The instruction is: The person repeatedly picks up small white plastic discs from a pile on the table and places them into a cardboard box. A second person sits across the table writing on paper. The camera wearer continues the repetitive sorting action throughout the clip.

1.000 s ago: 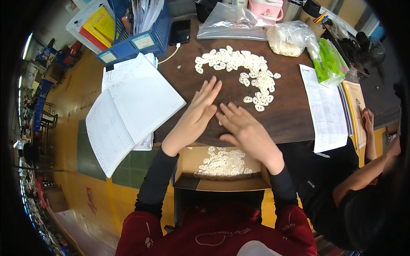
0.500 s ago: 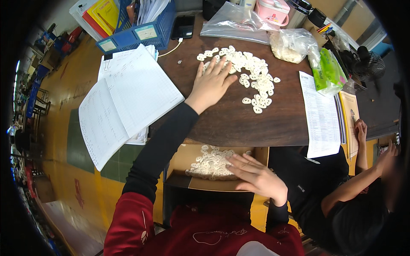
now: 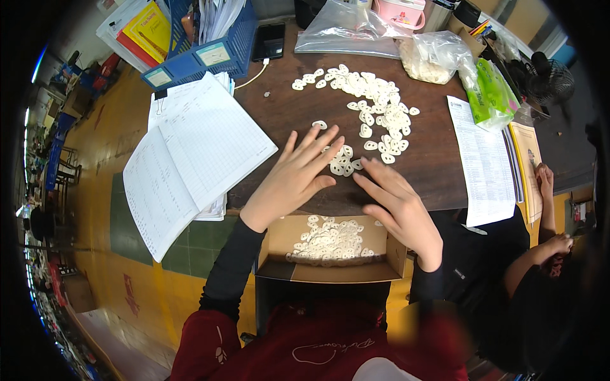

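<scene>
Small flat cream-coloured pieces with holes [image 3: 375, 92] lie scattered in a curved band over the dark wooden table [image 3: 419, 184]. My left hand [image 3: 295, 171] rests palm down with its fingers spread, touching a small cluster of these pieces [image 3: 342, 162]. Opposite it, on the cluster's right side, my right hand [image 3: 400, 200] reaches over the table edge with fingers stretched out. Below both hands, against the table edge, a cardboard box [image 3: 267, 261] holds a heap of the same pieces [image 3: 330, 241]. Neither hand grips anything; what lies under the left fingers is partly hidden.
An open notebook [image 3: 210, 146] and a blue file basket [image 3: 222, 57] stand at the left, near a phone [image 3: 269, 42]. Plastic bags [image 3: 432, 60], a green packet [image 3: 489, 95] and a printed sheet [image 3: 483, 159] are right. Another person [image 3: 546, 286] sits at the right.
My left hand has drawn nearer from the far pile, and a small cluster of pieces now lies beside it. My right hand has risen from the box to the table.
</scene>
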Demonstrator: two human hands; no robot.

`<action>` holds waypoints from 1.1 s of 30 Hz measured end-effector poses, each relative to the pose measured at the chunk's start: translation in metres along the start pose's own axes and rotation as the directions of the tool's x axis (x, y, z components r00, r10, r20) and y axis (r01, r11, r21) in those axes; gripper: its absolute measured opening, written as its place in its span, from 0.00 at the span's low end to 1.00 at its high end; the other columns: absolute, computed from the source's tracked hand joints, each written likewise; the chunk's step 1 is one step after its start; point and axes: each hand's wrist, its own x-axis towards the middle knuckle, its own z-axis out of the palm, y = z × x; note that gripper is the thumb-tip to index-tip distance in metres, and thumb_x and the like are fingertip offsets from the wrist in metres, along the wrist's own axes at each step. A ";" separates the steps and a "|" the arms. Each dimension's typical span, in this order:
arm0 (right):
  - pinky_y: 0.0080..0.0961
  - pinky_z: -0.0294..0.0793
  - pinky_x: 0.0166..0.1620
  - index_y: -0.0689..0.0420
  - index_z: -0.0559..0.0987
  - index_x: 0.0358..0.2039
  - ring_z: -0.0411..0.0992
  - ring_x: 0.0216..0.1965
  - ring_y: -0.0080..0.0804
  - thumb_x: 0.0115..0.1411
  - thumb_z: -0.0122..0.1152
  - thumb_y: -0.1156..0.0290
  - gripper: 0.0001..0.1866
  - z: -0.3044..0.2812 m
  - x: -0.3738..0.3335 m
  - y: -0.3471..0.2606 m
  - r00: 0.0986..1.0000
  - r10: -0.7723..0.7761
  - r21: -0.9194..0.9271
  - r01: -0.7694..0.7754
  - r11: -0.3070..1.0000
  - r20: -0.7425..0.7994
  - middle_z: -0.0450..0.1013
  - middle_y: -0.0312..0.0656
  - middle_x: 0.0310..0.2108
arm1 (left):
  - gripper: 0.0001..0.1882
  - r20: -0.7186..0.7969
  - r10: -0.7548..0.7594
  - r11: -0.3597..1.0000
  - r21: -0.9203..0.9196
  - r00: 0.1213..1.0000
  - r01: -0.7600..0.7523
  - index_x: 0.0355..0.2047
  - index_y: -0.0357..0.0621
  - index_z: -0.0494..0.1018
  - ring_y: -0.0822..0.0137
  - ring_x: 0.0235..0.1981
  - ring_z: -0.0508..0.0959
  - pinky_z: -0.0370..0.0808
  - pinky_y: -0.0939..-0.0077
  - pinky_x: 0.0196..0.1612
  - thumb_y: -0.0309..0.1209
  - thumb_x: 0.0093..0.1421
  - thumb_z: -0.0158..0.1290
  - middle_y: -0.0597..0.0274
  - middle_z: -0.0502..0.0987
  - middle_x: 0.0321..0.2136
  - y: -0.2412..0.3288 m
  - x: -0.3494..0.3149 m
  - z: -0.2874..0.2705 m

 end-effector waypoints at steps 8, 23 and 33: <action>0.48 0.65 0.72 0.55 0.76 0.66 0.66 0.71 0.49 0.62 0.68 0.64 0.31 0.018 0.001 -0.005 0.993 0.120 -0.190 -0.116 0.975 0.009 0.68 0.48 0.70 | 0.25 -0.015 -0.016 0.999 0.045 1.000 0.016 0.65 0.67 0.78 0.47 0.79 0.51 0.45 0.36 0.78 0.43 0.66 0.57 0.65 0.58 0.77 0.000 -0.006 0.000; 0.50 0.64 0.72 0.54 0.80 0.63 0.68 0.71 0.47 0.62 0.70 0.60 0.30 -0.002 -0.013 -0.030 0.978 -0.104 0.112 0.084 0.990 0.182 0.70 0.47 0.69 | 0.24 -0.168 -0.078 0.984 -0.172 0.983 0.049 0.51 0.51 0.87 0.42 0.78 0.55 0.56 0.46 0.76 0.52 0.73 0.49 0.54 0.65 0.74 -0.009 -0.009 0.002; 0.46 0.69 0.70 0.56 0.78 0.64 0.71 0.68 0.43 0.62 0.70 0.66 0.30 0.037 0.015 -0.017 1.000 -0.003 -0.175 0.002 0.985 -0.003 0.71 0.44 0.69 | 0.25 -0.188 -0.154 0.943 -0.320 0.970 0.087 0.53 0.45 0.85 0.45 0.77 0.57 0.60 0.51 0.74 0.49 0.76 0.48 0.54 0.69 0.71 -0.009 -0.010 -0.001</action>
